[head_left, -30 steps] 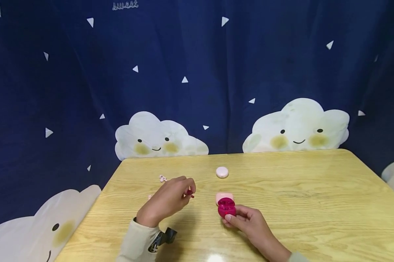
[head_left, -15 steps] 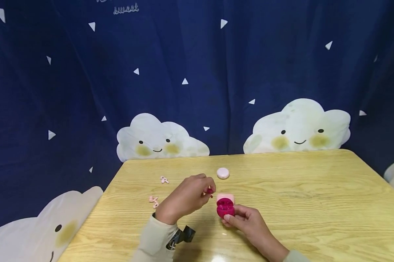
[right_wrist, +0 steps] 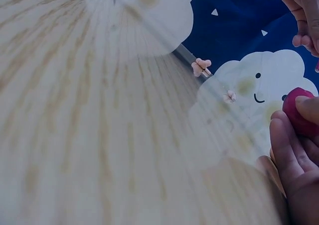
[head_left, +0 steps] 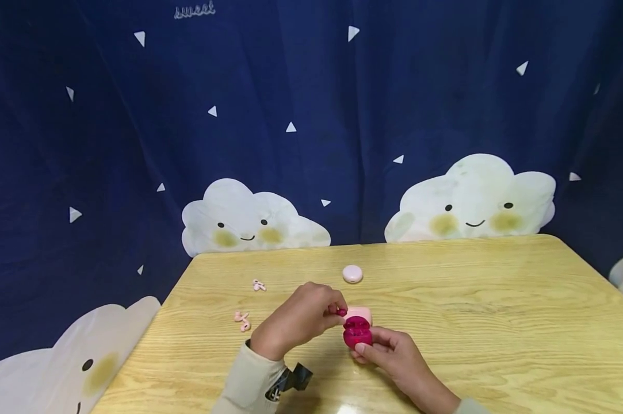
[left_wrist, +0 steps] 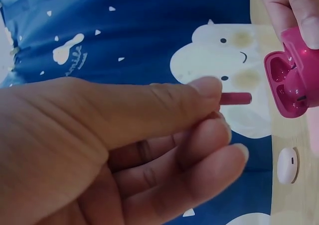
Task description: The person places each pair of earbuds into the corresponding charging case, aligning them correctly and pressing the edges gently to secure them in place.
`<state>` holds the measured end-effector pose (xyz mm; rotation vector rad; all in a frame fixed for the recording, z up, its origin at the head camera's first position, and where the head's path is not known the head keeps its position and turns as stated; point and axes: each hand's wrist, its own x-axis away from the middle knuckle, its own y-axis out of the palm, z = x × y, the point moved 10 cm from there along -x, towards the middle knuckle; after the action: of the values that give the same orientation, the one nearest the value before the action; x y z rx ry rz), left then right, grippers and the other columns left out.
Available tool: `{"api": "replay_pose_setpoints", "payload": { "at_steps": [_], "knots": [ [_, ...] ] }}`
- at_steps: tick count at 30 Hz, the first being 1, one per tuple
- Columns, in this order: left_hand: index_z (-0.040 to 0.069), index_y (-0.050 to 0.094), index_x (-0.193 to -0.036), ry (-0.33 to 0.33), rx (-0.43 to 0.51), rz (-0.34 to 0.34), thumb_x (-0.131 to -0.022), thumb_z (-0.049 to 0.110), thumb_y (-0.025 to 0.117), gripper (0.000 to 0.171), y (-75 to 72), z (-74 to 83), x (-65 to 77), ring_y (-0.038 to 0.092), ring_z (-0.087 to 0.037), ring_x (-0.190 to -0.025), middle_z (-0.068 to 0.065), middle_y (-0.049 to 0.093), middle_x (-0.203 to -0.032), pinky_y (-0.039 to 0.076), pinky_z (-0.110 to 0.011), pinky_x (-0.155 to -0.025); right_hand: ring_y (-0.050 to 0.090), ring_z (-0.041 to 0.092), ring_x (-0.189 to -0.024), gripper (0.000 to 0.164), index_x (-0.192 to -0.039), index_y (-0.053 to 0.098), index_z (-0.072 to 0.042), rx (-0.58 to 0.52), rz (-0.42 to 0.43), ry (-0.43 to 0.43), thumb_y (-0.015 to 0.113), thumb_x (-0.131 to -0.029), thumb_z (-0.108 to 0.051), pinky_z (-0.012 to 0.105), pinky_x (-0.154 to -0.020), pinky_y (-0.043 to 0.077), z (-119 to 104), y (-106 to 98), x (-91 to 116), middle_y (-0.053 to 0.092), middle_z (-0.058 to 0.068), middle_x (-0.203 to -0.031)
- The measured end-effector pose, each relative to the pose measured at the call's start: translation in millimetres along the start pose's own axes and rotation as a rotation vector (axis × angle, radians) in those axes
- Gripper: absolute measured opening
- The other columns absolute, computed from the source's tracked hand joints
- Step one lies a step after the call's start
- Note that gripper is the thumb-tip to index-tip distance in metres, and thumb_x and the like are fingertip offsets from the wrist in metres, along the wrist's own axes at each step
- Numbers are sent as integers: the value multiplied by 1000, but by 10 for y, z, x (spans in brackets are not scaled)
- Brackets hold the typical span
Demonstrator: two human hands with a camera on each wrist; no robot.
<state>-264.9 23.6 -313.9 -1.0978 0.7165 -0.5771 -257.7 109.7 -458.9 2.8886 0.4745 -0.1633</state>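
Note:
My left hand [head_left: 303, 319] pinches a magenta earbud [head_left: 340, 312] between thumb and fingers. In the left wrist view the earbud's stem [left_wrist: 236, 98] sticks out past the thumb tip, and the rest is hidden by the fingers. Low over the table, my right hand [head_left: 396, 351] grips a magenta earbud case [head_left: 357, 338], thumb on its front, lid raised. The left fingertips are right at the lid's left edge in the head view. From the left wrist, the case [left_wrist: 299, 80] shows its hollowed interior, a short way beyond the stem.
Behind the magenta case lies a peach-pink case [head_left: 363, 314], partly covered. Farther back is a pale pink rounded case [head_left: 352, 273]. Two pairs of earbuds lie left on the wooden table [head_left: 471, 310]: a pale pair [head_left: 259, 285] and a peach pair [head_left: 242, 321]. A cloud-print curtain [head_left: 311, 86] hangs behind.
The left hand has moved right with the magenta earbud, up to the case's lid, uncovering the peach earbuds on the left. The right hand and case have stayed nearly still.

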Motion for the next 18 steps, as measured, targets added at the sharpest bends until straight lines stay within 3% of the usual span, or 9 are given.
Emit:
{"api": "replay_pose_setpoints", "payload": {
  "at_steps": [5,10,18],
  "knots": [
    [15,65,-78,-18,26,12,-74,23,74,12,-32,-21,5,49,6,-57,13,59,-66,40,-9,-54,64,26,-87,36,-108,53,16,8,-9,5,63,-83,-8,37,-77,50,-8,20,-8,60,28,-99],
    [18,61,-74,-9,-1,30,-73,30,74,17,-44,-22,7,44,4,-52,16,50,-58,37,-11,-49,64,23,-85,37,-108,52,16,21,-2,6,63,-83,-8,37,-76,51,-20,19,-15,59,31,-98],
    [22,56,-67,4,-19,34,-74,36,72,22,-10,8,0,39,3,-50,15,45,-53,32,-13,-45,64,21,-84,38,-108,52,16,33,16,26,63,-83,-8,37,-76,51,10,-24,4,61,25,-98]
  ]
}}
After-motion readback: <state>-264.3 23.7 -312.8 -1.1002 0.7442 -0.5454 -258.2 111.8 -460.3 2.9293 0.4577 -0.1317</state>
